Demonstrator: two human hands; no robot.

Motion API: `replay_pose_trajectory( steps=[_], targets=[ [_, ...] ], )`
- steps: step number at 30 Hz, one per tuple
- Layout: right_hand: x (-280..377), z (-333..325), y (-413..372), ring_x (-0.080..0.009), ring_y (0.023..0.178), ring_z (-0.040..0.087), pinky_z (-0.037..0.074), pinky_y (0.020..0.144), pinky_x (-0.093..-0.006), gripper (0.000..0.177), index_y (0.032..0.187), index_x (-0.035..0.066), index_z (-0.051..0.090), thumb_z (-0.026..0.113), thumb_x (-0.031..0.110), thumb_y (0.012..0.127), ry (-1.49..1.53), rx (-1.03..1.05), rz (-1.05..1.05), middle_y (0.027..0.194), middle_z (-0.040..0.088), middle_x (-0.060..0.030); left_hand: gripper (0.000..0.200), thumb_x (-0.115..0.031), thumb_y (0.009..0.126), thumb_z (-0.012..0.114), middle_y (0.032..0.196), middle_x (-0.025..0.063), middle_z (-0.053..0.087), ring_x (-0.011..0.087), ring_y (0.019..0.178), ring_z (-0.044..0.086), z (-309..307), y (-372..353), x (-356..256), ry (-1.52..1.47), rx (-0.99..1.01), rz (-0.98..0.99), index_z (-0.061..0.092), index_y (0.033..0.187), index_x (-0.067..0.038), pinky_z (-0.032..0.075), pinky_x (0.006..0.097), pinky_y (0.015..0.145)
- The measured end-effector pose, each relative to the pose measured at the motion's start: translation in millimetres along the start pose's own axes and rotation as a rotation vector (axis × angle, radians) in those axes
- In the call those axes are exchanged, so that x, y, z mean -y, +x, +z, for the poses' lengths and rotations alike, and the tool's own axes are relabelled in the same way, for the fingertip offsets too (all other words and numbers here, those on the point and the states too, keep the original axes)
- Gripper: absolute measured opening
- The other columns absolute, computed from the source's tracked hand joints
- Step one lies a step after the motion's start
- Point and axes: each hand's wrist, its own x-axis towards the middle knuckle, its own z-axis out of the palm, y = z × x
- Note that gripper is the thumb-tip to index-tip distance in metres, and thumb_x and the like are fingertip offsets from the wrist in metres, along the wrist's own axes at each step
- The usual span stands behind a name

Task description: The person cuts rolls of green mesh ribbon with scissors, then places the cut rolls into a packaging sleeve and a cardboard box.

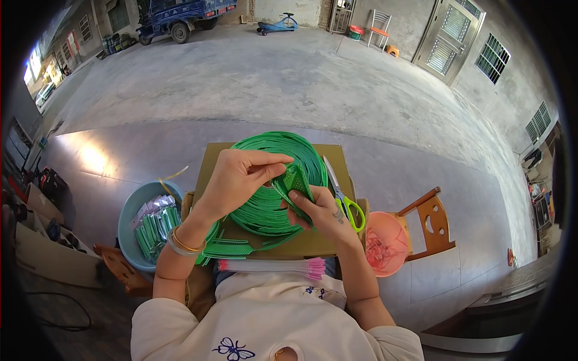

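My right hand [313, 207] is wrapped round a folded green dotted strip [294, 180], thumb on top. At the strip's upper left end, the thumb and index finger of my left hand [250, 174] are pinched together; what they hold, if anything, is too small to name. Under both hands a large coil of green strip [259, 216] lies on the brown board [214, 162]. Scissors with yellow-green handles [351, 210] rest to the right of the coil. Cut green pieces [227, 248] lie at the board's front left, and a bundle of pink-ended white strips [271, 266] lies across my lap.
A blue basin [128, 222] with wrapped green packets stands at the left. On the right are a pink basin [394, 225] with red strips inside and a wooden chair [436, 222]. A blue vehicle [174, 15] and a blue ride-on toy [279, 24] stand farther back.
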Motion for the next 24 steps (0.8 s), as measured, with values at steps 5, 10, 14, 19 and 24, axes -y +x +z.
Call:
replay_pose_trajectory(
  steps=[5, 10, 14, 19, 24],
  targets=[
    [-4, 4, 3, -0.0048, 0.046, 0.042, 0.032, 0.043, -0.0209, 0.023, 0.086, 0.003, 0.059, 0.048, 0.022, 0.092, -0.241, -0.167, -0.119, 0.056, 0.052, -0.0001, 0.021, -0.01, 0.077, 0.067, 0.082, 0.0128, 0.066, 0.0172, 0.061, 0.062, 16, -2, 0, 0.29, -0.175, 0.26, 0.066, 0.097, -0.002, 0.049, 0.0257, 0.057],
    [-7, 4, 4, -0.0045, 0.048, 0.041, 0.032, 0.043, -0.0206, 0.021, 0.087, 0.002, 0.059, 0.048, 0.02, 0.092, -0.2, -0.143, -0.116, 0.058, 0.051, 0.0006, 0.017, -0.002, 0.072, 0.068, 0.079, 0.0129, 0.066, 0.0171, 0.063, 0.063, 15, 0, 7, 0.449, -0.202, 0.351, 0.067, 0.089, -0.001, 0.049, 0.0247, 0.056],
    [-8, -1, 2, -0.0042, 0.048, 0.04, 0.031, 0.043, -0.0192, 0.023, 0.088, 0.002, 0.057, 0.046, 0.022, 0.093, 0.008, 0.003, -0.014, 0.061, 0.05, 0.0012, 0.017, -0.001, 0.073, 0.067, 0.078, 0.0133, 0.066, 0.0184, 0.063, 0.064, 12, -1, 11, 0.47, -0.177, 0.349, 0.067, 0.09, -0.001, 0.049, 0.0249, 0.056],
    [-17, -9, 6, -0.0033, 0.047, 0.039, 0.029, 0.041, -0.0178, 0.024, 0.088, 0.003, 0.056, 0.045, 0.025, 0.093, 0.053, -0.187, -0.032, 0.06, 0.048, 0.0013, 0.023, -0.002, 0.077, 0.062, 0.083, 0.015, 0.065, 0.0235, 0.067, 0.064, 29, -11, 21, 0.259, -0.159, 0.104, 0.061, 0.1, -0.001, 0.049, 0.0286, 0.058],
    [-8, -28, -1, -0.0053, 0.041, 0.035, 0.027, 0.037, -0.0196, 0.025, 0.087, 0.0, 0.053, 0.043, 0.022, 0.094, 0.373, -0.224, -0.085, 0.057, 0.046, -0.002, 0.021, -0.007, 0.077, 0.058, 0.082, 0.0122, 0.062, 0.0283, 0.078, 0.061, 70, -82, 77, 0.492, 0.64, 0.186, 0.058, 0.097, 0.002, 0.051, 0.0349, 0.067]
  ],
)
